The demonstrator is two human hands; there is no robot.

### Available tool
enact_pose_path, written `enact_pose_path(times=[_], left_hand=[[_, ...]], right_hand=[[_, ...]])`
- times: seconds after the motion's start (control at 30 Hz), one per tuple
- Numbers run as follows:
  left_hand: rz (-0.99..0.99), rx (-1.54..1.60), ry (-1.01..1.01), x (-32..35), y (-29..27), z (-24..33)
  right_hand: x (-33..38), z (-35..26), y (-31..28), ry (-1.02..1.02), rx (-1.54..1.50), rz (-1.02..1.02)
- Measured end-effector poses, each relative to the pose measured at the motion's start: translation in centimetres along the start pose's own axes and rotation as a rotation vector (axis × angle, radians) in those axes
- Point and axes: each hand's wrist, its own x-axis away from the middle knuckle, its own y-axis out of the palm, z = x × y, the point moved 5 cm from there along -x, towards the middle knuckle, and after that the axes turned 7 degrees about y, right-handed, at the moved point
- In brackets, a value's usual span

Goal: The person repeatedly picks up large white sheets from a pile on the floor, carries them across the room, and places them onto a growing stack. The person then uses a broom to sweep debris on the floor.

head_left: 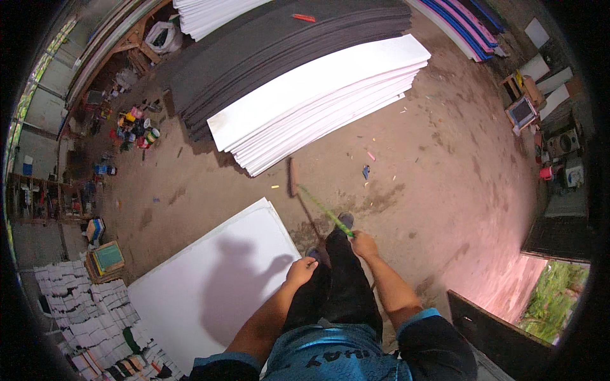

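Note:
My right hand point(365, 245) is closed round the green handle of a broom point(293, 178). Its narrow brown head rests on the floor ahead of my feet, and the handle slants back toward me. My left hand point(301, 272) hangs in front of my left thigh with its fingers curled; whatever they may hold is hidden. Just below and left of that hand lies a stack of white sheets point(184, 273), with my shadow across it. Beyond the broom head stands a tall stack of long white foam sheets point(318, 95).
Dark sheets point(248, 63) are piled behind the white stack, a red tool point(304, 18) on top. Small scraps point(371, 155) and a blue item point(366, 171) litter the brown floor. White bundles point(89, 311) fill the lower left; a dark panel point(495, 324) stands lower right, beside a doorway.

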Motion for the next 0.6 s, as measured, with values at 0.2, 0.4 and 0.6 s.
enact_pose_path(times=[0.2, 0.4, 0.6], left_hand=[[0.000, -0.044, 0.048, -3.4, -1.7, 2.1], [-0.038, -0.075, 0.125, -8.9, -1.8, 5.8], [-0.200, -0.232, 0.258, -14.9, 0.6, 10.7]], right_hand=[[-8.3, -4.6, 0.7, 0.033, 0.172, -0.055], [-7.8, 6.6, -11.4, 0.249, 0.011, 0.086], [-6.3, 8.2, -14.2, 0.238, 0.042, 0.078]])
